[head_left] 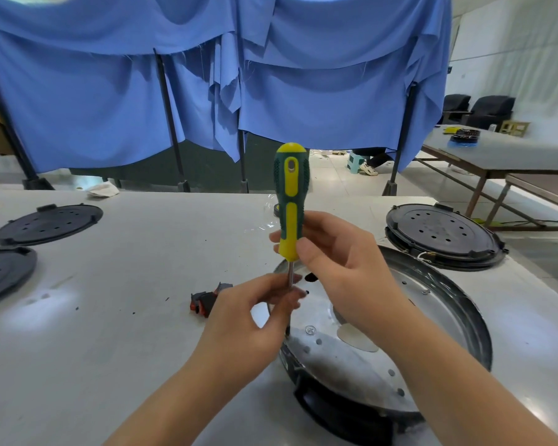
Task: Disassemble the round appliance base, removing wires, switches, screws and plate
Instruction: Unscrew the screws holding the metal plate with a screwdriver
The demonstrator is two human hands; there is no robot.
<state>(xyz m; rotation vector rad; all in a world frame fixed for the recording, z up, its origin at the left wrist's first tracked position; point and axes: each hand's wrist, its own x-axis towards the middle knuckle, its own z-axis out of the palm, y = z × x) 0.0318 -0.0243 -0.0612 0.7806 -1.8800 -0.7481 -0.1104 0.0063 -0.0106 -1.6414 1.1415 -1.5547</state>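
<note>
**Screwdriver standing upright on the round base**

The right hand (335, 262) is gripping the lower part of the green-and-yellow screwdriver (291, 201) handle, holding the tool upright. Just below it, the left hand (255, 313) is pinching the metal shaft between its fingertips, steadying it. The tip is sitting down on the silver plate (342, 358) of the round appliance base (448, 317), which is lying directly beneath both hands, beside a loose-looking screw (310, 330). Just left of the left hand, red-and-black switches (205, 300) are lying on the white table (126, 317). Black round covers (47, 223) are resting well to the left, another (442, 236) beyond the right hand.
</note>
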